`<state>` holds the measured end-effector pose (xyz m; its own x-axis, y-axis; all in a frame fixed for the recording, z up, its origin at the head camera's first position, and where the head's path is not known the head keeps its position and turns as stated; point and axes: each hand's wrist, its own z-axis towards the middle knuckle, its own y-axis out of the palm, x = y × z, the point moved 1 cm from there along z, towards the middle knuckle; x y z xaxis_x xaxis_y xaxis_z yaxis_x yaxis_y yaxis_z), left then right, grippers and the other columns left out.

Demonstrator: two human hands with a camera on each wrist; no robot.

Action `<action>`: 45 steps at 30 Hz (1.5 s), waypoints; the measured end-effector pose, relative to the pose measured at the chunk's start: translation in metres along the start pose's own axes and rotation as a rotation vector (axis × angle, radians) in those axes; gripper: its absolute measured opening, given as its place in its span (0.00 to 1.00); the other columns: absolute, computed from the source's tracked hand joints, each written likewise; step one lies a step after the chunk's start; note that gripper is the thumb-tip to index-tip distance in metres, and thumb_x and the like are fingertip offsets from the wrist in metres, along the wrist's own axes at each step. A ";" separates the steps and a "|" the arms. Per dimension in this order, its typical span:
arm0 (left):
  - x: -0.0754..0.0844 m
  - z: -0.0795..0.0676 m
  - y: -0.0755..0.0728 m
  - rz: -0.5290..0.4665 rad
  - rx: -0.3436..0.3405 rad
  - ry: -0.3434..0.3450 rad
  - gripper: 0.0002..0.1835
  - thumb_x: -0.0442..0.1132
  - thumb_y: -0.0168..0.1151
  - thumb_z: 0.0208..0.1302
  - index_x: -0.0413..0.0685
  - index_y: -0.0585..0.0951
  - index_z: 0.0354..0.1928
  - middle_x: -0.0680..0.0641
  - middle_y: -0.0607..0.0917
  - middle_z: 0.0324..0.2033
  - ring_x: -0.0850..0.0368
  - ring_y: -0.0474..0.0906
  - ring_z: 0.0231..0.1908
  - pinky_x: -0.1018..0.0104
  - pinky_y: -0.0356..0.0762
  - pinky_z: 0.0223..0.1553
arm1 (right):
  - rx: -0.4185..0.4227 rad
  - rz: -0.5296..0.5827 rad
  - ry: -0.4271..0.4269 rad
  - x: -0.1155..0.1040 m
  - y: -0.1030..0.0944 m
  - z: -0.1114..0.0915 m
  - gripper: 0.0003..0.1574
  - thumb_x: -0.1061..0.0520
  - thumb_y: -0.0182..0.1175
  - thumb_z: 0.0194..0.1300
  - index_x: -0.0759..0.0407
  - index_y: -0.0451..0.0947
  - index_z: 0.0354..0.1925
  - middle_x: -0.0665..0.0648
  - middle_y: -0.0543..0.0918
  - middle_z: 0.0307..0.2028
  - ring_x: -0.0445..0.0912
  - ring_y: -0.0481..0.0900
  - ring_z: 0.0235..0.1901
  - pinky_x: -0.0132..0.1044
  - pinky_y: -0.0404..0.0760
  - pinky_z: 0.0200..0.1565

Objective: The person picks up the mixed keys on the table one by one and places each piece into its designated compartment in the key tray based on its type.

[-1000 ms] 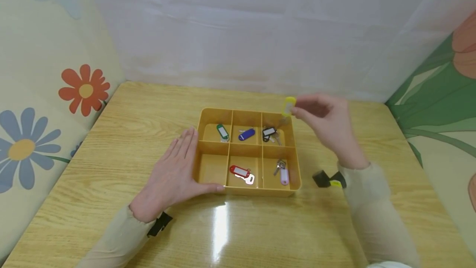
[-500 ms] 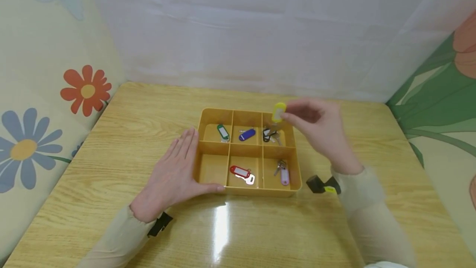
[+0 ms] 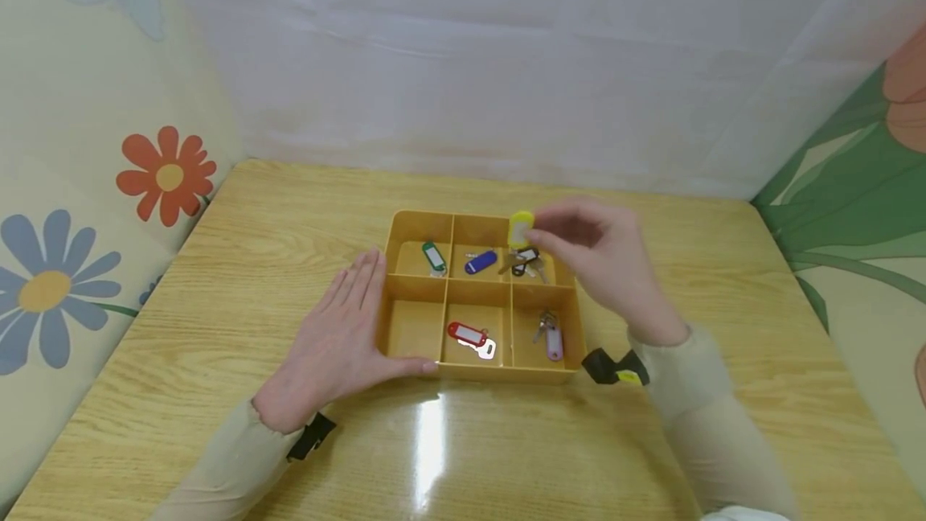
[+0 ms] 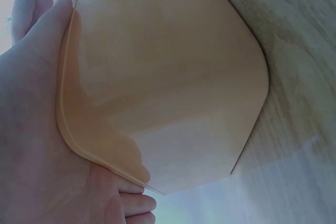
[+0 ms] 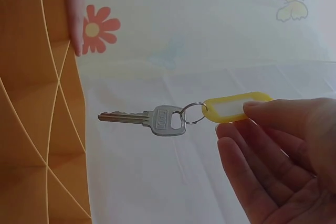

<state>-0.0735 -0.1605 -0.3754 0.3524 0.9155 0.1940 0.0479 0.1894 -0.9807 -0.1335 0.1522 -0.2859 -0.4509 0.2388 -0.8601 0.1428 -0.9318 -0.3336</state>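
My right hand (image 3: 604, 256) pinches a yellow key tag (image 3: 520, 229) between thumb and fingers above the organizer's back row, near the back right compartment. From the tag's ring dangles a silver key (image 5: 167, 120), plain in the right wrist view. My left hand (image 3: 334, 336) rests against the left side of the yellow-orange compartment box (image 3: 499, 373), fingers straight and thumb along the front rim. Inside lie a green key tag (image 3: 433, 256), a blue one (image 3: 481, 262) and a black one (image 3: 526, 261) in back, a red one (image 3: 467, 334) and a pale lilac one (image 3: 554, 342) in front.
The box stands on a wood-grain table (image 3: 289, 207) and has a bare front left compartment (image 3: 415, 328). A white cloth (image 3: 463, 63) hangs behind the table, and flower-printed panels (image 3: 87, 103) flank it. A black strap device (image 3: 615, 367) sits at my right wrist.
My right hand has moved left and slightly toward me, bringing the yellow key tag from the box's back right corner to over the back row. My left hand stays in place.
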 end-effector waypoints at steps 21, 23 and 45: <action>0.000 0.000 0.000 -0.005 0.013 0.005 0.80 0.93 0.44 0.42 0.35 0.37 0.79 0.38 0.35 0.79 0.43 0.34 0.78 0.48 0.40 0.76 | -0.098 0.032 -0.044 -0.001 0.030 0.000 0.09 0.66 0.73 0.61 0.60 0.88 0.42 0.50 0.89 0.39 0.49 0.87 0.35 0.41 0.87 0.40; 0.000 0.001 0.000 -0.008 0.016 0.006 0.80 0.93 0.44 0.42 0.35 0.37 0.79 0.38 0.35 0.79 0.43 0.35 0.78 0.48 0.40 0.76 | -0.110 0.049 -0.042 -0.001 0.032 -0.001 0.09 0.66 0.72 0.62 0.61 0.88 0.42 0.51 0.89 0.39 0.52 0.86 0.35 0.41 0.87 0.39; 0.001 0.000 0.000 -0.012 0.023 0.014 0.80 0.92 0.45 0.42 0.35 0.38 0.79 0.38 0.36 0.79 0.44 0.33 0.78 0.49 0.39 0.76 | -0.189 0.057 -0.029 -0.005 0.057 -0.012 0.10 0.64 0.72 0.63 0.58 0.88 0.44 0.48 0.89 0.39 0.45 0.87 0.37 0.40 0.87 0.41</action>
<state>-0.0734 -0.1594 -0.3754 0.3646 0.9082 0.2057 0.0311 0.2089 -0.9774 -0.1126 0.1014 -0.3056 -0.4619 0.1765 -0.8692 0.3307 -0.8750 -0.3534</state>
